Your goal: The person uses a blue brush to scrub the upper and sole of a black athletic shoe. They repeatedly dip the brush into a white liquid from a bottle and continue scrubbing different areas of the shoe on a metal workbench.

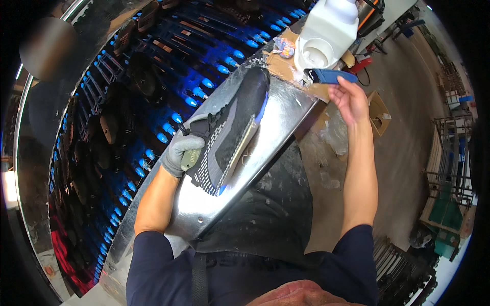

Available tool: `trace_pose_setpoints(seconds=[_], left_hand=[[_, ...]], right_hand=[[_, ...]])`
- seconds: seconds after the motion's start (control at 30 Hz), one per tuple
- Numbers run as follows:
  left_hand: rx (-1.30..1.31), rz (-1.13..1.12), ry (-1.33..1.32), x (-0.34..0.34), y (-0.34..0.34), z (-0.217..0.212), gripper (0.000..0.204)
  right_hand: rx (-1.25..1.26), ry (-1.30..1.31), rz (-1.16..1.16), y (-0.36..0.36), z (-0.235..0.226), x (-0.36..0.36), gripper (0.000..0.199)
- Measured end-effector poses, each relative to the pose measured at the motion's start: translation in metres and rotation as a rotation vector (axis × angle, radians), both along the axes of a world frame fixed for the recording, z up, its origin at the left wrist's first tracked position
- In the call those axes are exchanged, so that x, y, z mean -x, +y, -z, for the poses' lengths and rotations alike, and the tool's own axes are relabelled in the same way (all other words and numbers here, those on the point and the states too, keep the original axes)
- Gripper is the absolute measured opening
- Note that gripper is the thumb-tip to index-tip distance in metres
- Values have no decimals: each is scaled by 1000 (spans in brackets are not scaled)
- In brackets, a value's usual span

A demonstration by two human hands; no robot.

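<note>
Gloved left hand (182,153) fingers curled shut; bare right hand (348,99) reaches forward, pinching.

A small crumpled colourful wrapper (284,47) lies on brown cardboard (278,66) beside a white plastic jug (326,31).

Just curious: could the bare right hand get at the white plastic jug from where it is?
Probably yes: the right hand, holding a blue brush, is right beside the white plastic jug, nothing between them.

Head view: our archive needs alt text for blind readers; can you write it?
A gloved left hand holds a black knit shoe sole-side up on a shiny metal ledge, while the bare right hand holds a blue-handled brush at a white jug.
</note>
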State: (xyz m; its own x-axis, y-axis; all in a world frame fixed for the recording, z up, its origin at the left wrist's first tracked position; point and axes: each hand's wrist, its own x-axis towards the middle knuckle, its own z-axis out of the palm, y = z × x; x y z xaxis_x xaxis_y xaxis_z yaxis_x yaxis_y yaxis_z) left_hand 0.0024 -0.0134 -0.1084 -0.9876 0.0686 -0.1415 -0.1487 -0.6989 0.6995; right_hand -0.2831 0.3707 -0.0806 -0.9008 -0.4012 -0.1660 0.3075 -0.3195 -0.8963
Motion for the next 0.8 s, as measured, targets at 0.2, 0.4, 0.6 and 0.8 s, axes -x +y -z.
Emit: trace_pose_setpoints(seconds=[0.2,0.4,0.6,0.8], left_hand=[[16,47,-33,1,-1,-2,81],[9,39,-79,10,10,-12,85],[32,32,-97,8,11,-13,91],[18,123,-40,10,3,-7,88]], right_hand=[[230,210,-26,-41,-36,-121,20],[47,401,-13,-53,-34,-144,18],[0,426,-9,-46,-51,-108,16],[29,531,-96,-47,-63,-120,15]])
